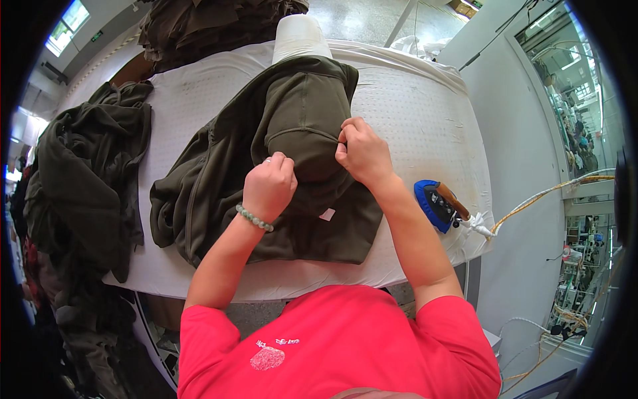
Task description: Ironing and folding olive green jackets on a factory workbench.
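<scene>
Head view — left hand (pixel 269 186) and right hand (pixel 364 151) pinch one garment (pixel 302 126); one iron (pixel 435 206) rests.

1. This is a clothes workshop.
2. A big white bench (pixel 419 113) holds a blue iron (pixel 433 206).
3. A dark green top (pixel 306 126) lies there too.
4. A big heap of dark cloth (pixel 206 33) sits behind.

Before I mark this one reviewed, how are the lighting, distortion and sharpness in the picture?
Head view: strong fisheye bend, the white table's edges curving, corners black; same head view: bright window at upper left; left hand, right hand and olive garment reasonably sharp.
</scene>
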A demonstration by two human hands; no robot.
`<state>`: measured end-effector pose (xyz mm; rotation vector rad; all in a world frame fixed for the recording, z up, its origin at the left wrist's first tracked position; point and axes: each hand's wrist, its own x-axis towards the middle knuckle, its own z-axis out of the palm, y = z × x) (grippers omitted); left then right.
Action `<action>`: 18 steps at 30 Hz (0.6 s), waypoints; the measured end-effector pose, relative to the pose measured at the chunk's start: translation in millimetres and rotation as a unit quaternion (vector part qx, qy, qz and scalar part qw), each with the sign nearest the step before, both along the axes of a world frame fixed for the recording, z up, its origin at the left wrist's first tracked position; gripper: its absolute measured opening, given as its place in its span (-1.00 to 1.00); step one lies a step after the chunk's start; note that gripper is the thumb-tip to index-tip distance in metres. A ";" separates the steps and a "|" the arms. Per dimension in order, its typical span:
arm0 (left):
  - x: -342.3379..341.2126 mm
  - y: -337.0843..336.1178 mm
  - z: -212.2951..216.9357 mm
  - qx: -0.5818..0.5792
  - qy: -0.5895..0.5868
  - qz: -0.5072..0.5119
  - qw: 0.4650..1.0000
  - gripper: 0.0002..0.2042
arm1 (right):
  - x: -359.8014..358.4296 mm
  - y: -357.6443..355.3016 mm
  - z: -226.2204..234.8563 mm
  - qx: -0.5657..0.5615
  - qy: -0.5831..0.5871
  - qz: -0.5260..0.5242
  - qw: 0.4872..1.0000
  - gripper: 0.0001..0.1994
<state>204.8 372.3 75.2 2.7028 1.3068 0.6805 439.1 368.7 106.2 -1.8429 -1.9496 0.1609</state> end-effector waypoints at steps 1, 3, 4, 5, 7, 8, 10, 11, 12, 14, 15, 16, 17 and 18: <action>0.8 1.1 5.5 -0.012 0.021 -0.014 1.000 -0.86 | 2.9 -4.4 -2.9 0.005 -0.012 0.004 1.000 -0.86; 4.9 -16.2 17.3 -0.020 -0.005 -0.027 0.999 -0.84 | 5.9 -15.2 -9.6 0.011 -0.023 0.011 1.000 -0.85; 7.8 -28.3 21.6 -0.028 -0.031 -0.037 0.998 -0.80 | 6.4 -26.9 -15.7 0.013 0.011 -0.004 1.000 -0.80; 9.7 -31.9 24.7 -0.036 -0.056 -0.048 0.997 -0.77 | 6.7 -36.7 -21.0 0.014 0.045 -0.018 0.999 -0.75; 15.4 -18.0 28.4 -0.011 -0.098 -0.047 0.994 -0.72 | 4.7 -36.6 -20.7 0.015 0.075 -0.036 0.996 -0.70; 18.9 -8.6 29.3 0.012 -0.136 -0.045 0.990 -0.66 | -5.1 -31.4 -13.1 0.044 0.115 -0.024 0.992 -0.65; 25.4 10.9 21.9 0.030 -0.173 -0.044 0.984 -0.61 | -28.3 -16.2 -4.8 0.101 0.196 -0.002 0.975 -0.53; 30.3 25.8 11.1 -0.002 -0.178 -0.018 0.984 -0.57 | -36.7 -2.1 -16.8 0.101 0.196 -0.002 0.975 -0.53; 42.1 43.7 2.7 -0.034 -0.186 -0.001 0.982 -0.53 | -37.0 14.2 -35.3 0.074 0.173 -0.014 0.982 -0.48; 38.0 79.4 -10.5 -0.034 -0.166 -0.022 0.985 -0.53 | -31.9 37.9 -44.9 0.043 0.154 -0.022 0.987 -0.43; 33.2 96.0 -16.3 -0.035 -0.144 -0.036 0.988 -0.52 | -32.1 46.9 -44.0 0.058 0.131 -0.020 0.989 -0.43; 32.1 110.5 -16.7 -0.043 -0.138 -0.032 0.989 -0.52 | -35.3 51.0 -42.2 0.071 0.110 -0.017 0.991 -0.42; 31.2 126.9 -17.2 -0.042 -0.144 -0.066 0.986 -0.53 | -38.2 55.4 -42.3 0.083 0.089 -0.015 0.992 -0.42; 27.8 128.5 -19.2 -0.050 -0.149 -0.100 0.983 -0.53 | -35.1 52.1 -44.4 0.067 0.098 -0.017 0.993 -0.42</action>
